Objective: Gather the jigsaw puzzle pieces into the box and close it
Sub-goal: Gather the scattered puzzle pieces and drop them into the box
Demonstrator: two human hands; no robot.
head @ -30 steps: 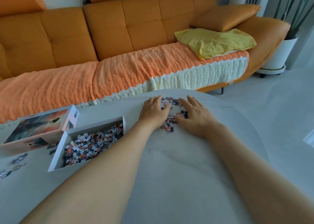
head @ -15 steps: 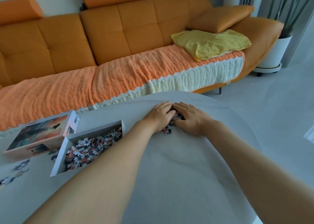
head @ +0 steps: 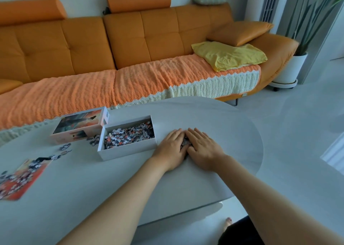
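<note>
Side by side, palms down, my left hand and my right hand rest on the white table just right of the box. Their fingers lie fairly straight and press a small heap of puzzle pieces between them; most of the heap is hidden. The open white box is partly filled with black, white and orange pieces. Its picture lid lies behind it to the left. More loose pieces lie left of the box, and several sit on an orange picture sheet.
An orange sofa with a knitted throw runs along the table's far side, with a yellow cloth on it. A potted plant stands at the right. The table's rounded edge curves close to my right arm.
My hands closed together over the scattered pieces and slid them as a heap toward me and the box. The view has swung left, so more of the table's left side shows.
</note>
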